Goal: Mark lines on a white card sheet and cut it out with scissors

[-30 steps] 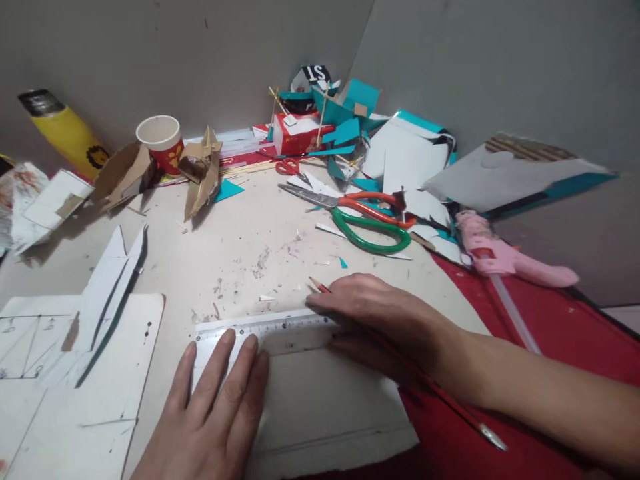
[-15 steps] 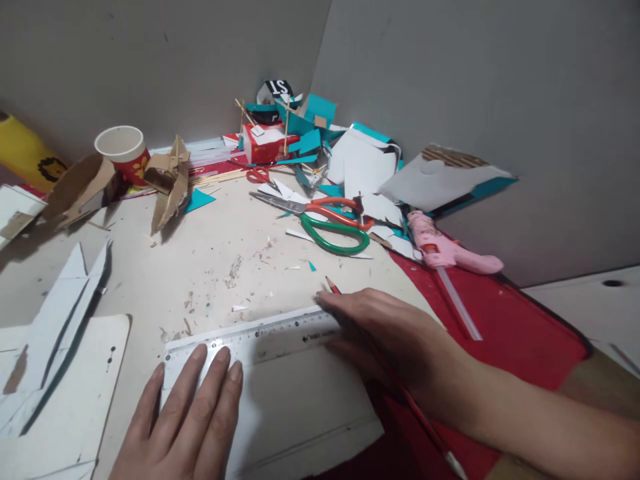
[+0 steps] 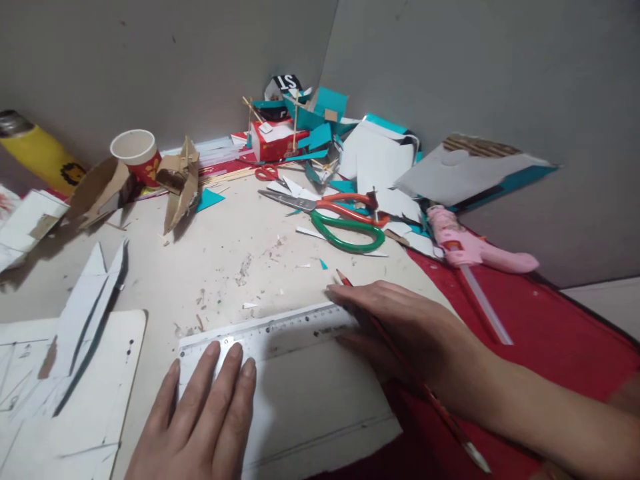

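Note:
My left hand (image 3: 197, 417) lies flat, fingers outstretched, across the left part of a clear ruler (image 3: 287, 327). Beneath the ruler is a white card sheet (image 3: 320, 400) with pencil lines near its lower edge; the ruler runs along its far edge. At the ruler's right end, my right hand (image 3: 415, 327) rests with a red pencil (image 3: 453, 427) held in it. The pencil's sharpened tip points away from me, above the table, and its tail sticks out below the hand. Some of my right fingers are hidden.
Scissors (image 3: 345, 220) with orange and green handles lie ahead, beside a pink glue gun (image 3: 463, 247). Card scraps and a red box (image 3: 275, 143) fill the back. Left are a paper cup (image 3: 135, 150), a yellow bottle (image 3: 43, 157), cut card (image 3: 83, 300) and a marked board (image 3: 117, 387).
The whole scene sits slightly further right in view, as the camera has turned a little left. Both hands, the ruler and the pencil keep about the same places on the card.

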`<state>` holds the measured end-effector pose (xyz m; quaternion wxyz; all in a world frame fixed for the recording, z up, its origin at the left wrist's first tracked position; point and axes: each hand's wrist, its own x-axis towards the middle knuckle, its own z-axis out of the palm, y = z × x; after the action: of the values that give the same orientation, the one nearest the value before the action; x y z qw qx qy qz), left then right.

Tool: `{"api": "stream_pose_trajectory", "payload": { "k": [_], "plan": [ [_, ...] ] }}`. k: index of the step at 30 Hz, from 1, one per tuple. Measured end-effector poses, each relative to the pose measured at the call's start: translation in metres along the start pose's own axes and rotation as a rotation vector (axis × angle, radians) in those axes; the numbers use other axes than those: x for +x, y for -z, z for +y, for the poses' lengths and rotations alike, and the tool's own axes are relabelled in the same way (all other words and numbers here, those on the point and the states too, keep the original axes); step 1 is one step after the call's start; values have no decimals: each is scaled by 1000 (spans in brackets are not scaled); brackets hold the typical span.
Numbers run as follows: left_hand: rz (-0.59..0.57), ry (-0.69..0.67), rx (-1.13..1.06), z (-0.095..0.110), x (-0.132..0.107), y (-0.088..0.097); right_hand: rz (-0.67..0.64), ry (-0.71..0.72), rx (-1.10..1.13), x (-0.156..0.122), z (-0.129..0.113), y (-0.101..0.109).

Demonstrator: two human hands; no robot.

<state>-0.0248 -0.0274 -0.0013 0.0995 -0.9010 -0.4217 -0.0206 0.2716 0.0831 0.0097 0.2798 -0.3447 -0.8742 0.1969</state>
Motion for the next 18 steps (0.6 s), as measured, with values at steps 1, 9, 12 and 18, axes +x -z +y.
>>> {"api": "stream_pose_trajectory", "payload": {
  "k": [1, 9, 12, 18],
  "plan": [
    [-11, 5, -5, 1, 0, 1, 3, 8, -7, 0, 0, 0],
    [-52, 51, -21, 8, -5, 9, -46, -33, 10, -11, 1, -6],
    [-60, 53, -37, 7, -3, 12, -55, -30, 0, -10, 0, -5],
    [-52, 94, -75, 5, -3, 12, -32, 6, -39, -10, -3, -5]
  ]
}}
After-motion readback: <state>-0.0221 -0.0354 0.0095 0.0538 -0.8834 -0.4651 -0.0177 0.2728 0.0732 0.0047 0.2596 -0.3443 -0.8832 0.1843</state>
